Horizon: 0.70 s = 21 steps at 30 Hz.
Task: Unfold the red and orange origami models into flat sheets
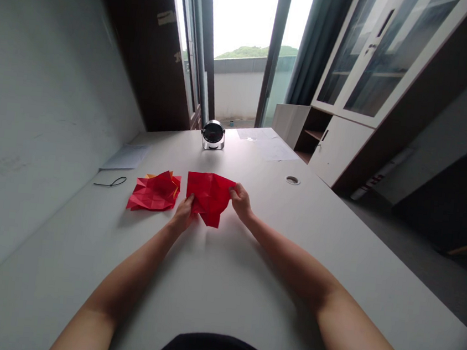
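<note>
A creased sheet of red paper [210, 192] is held up above the white table [221, 296], between my two hands. My left hand [184, 212] pinches its left edge, with the thumb on the near face. At the upper right corner, my right hand [240, 201] grips the sheet between thumb and fingers. The lower edge is uneven, and one flap hangs down in the middle. Left of my left hand lies a loose pile of crumpled red paper [154, 192], with some orange paper showing at its top and right side.
A small round black fan [213, 134] on a metal stand is at the table's far side. A black cable tie [116, 181] and white papers [124, 157] lie by the left wall. More sheets [276, 148] and a cable hole [292, 180] are at the right.
</note>
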{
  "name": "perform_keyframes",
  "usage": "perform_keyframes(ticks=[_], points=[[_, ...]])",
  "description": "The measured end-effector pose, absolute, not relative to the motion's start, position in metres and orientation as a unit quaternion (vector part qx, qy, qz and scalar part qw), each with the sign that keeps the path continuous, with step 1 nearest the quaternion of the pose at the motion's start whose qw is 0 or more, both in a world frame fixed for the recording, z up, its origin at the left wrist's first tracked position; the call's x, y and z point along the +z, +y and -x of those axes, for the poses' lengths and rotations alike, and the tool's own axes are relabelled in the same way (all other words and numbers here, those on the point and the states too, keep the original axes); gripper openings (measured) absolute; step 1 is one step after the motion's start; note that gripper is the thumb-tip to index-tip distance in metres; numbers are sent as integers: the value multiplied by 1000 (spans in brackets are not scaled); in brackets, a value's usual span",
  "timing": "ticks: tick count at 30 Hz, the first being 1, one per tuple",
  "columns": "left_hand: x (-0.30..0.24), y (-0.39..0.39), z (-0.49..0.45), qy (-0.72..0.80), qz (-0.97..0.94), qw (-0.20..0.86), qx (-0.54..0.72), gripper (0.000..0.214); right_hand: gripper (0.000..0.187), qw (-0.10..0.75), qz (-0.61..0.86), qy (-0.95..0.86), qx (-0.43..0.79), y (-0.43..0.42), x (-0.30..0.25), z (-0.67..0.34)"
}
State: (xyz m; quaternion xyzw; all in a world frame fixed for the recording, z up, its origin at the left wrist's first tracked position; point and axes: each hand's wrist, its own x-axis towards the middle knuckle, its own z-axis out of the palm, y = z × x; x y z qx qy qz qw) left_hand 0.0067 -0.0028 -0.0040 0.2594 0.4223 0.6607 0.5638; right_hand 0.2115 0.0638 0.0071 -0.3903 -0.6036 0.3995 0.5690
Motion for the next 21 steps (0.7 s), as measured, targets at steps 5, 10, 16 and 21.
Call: perform_keyframes(ticks=[5,10,16,21], points=[[-5,-4,-3,382,-285,569,670,36,28,600,393,-491,494,69,8,-215],[-9,-3,-3,403,-285,556,669,38,41,549,324,-463,616,61,14,-212],[-6,-3,-1,442,-311,511,668,36,39,562,356,-475,576,65,8,-213],[-1,-7,-1,525,-338,478,618,36,34,597,390,-493,499,69,5,-216]])
